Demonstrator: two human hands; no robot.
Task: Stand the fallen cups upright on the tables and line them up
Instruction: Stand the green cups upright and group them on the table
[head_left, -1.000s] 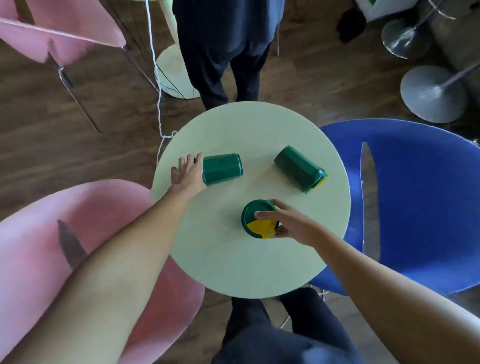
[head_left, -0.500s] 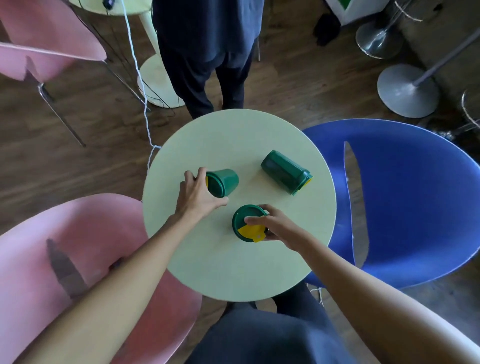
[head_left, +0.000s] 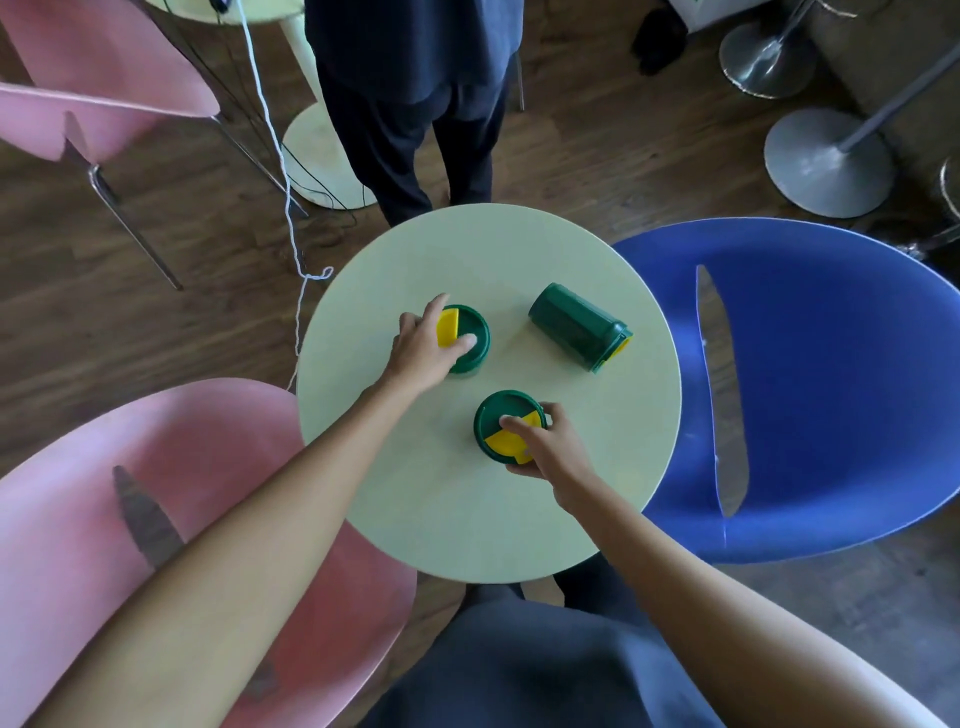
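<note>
With the left hand (head_left: 423, 349) gripping one upright cup (head_left: 464, 339) and the right hand (head_left: 545, 451) another (head_left: 506, 427) mid-counter (head_left: 467, 530), the fallen cup (head_left: 579, 326) near the right edge probably needs righting next.

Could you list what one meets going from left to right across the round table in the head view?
Left hand on an upright cup → upright cup gripped by the right hand → fallen cup, all on the table.

Two green cups (head_left: 467, 340) (head_left: 506, 428) upright (yellow-lidded), third (head_left: 579, 326) fallen
</note>
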